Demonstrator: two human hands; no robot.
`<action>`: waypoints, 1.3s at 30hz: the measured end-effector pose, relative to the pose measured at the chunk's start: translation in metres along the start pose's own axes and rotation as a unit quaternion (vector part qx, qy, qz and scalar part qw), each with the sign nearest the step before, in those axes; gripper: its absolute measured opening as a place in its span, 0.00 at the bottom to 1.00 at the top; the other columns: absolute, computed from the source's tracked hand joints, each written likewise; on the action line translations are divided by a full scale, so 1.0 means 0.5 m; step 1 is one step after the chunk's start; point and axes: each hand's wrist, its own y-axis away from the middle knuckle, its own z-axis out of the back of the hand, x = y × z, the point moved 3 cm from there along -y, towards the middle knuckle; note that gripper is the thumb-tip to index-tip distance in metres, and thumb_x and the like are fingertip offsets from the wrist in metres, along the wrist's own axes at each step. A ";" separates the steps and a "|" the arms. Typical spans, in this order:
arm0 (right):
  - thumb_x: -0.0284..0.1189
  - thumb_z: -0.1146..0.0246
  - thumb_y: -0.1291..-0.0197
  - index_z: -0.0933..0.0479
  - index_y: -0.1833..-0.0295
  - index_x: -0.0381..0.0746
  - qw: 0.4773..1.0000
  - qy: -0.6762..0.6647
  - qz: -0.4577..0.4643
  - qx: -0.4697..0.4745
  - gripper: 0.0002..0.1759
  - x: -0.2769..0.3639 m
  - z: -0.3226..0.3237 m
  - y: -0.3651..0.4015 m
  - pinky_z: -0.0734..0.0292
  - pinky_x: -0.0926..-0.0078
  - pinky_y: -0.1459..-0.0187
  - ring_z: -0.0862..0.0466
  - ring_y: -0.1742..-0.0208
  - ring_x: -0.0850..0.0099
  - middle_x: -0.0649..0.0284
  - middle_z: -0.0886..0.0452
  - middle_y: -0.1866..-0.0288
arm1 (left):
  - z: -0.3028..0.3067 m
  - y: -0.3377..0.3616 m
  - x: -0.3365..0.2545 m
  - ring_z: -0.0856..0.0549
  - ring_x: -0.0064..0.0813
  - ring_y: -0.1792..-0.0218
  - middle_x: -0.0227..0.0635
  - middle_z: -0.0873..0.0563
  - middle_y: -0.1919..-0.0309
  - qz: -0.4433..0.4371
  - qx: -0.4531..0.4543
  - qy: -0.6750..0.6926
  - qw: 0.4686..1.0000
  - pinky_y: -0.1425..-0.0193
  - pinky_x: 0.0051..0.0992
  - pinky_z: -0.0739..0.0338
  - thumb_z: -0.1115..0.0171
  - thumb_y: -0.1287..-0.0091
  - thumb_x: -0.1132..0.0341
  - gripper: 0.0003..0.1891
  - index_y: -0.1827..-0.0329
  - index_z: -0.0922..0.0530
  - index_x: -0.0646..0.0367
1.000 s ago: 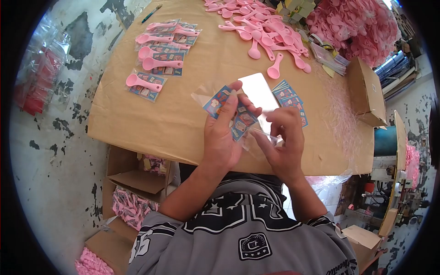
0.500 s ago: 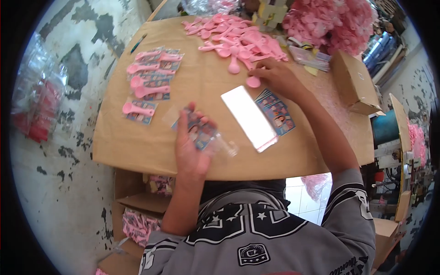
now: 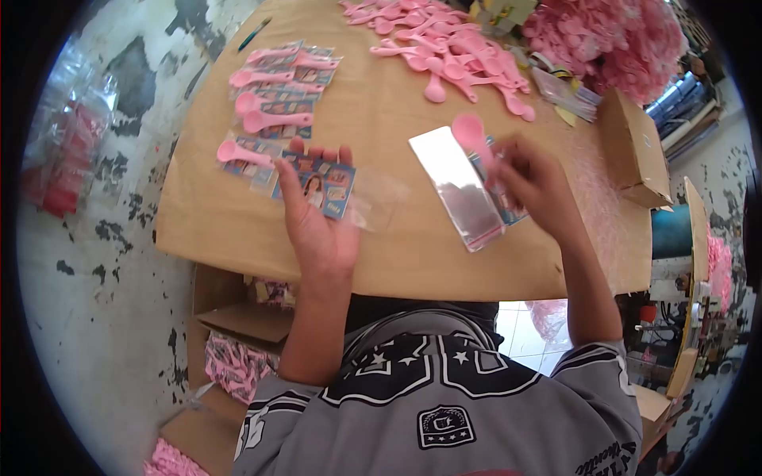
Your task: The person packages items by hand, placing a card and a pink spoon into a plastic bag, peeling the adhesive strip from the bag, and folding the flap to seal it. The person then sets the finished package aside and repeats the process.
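Palm up, my left hand (image 3: 321, 242) holds a printed card (image 3: 329, 190) with clear plastic film around it; the film trails off to the right. The thumb lies along the card's left edge. My right hand (image 3: 536, 186) grips a pink measuring spoon (image 3: 468, 131) by its handle, bowl pointing away from me. Below that spoon lies a shiny stack of clear plastic bags (image 3: 456, 186). A stack of printed cards (image 3: 514, 213) is partly hidden behind the right hand. Several bagged cards with pink spoons (image 3: 278, 119) lie in a column to the left.
A loose pile of pink spoons (image 3: 456, 51) covers the table's far side. A large bundle of pink pieces (image 3: 603, 40) and a cardboard box (image 3: 633, 151) stand at the right. A pen (image 3: 253, 36) lies far left. Open boxes (image 3: 238, 317) sit below the table's left edge.
My right hand has drawn a spoon from the pile toward me, lifting it over the bags. My left hand has moved slightly left and turned the card more toward view.
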 end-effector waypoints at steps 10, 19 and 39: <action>0.28 0.34 0.22 0.18 0.35 0.32 0.976 -0.177 -0.064 0.111 0.16 0.022 -0.146 0.101 0.19 0.83 0.62 0.16 0.64 0.83 0.65 0.12 0.58 | -0.047 0.025 0.029 0.14 0.28 0.50 0.34 0.15 0.53 0.064 0.063 -0.012 0.996 0.21 0.42 0.23 0.41 0.17 0.51 0.22 0.33 0.24 0.58; 0.25 0.32 0.25 0.21 0.37 0.29 0.970 -0.232 -0.058 0.047 0.16 0.012 -0.147 0.110 0.13 0.79 0.58 0.10 0.61 0.75 0.58 0.10 0.54 | -0.074 0.059 0.064 0.14 0.26 0.50 0.31 0.16 0.54 0.102 0.088 -0.037 0.990 0.22 0.43 0.23 0.41 0.17 0.49 0.24 0.30 0.27 0.56; 0.13 0.30 0.40 0.24 0.39 0.36 0.930 -0.042 0.253 -0.263 0.24 0.061 -0.139 0.161 0.26 0.82 0.63 0.22 0.59 0.76 0.61 0.20 0.54 | -0.062 0.081 0.093 0.13 0.28 0.50 0.33 0.15 0.53 0.227 0.057 -0.038 0.971 0.29 0.45 0.16 0.40 0.16 0.56 0.19 0.32 0.25 0.58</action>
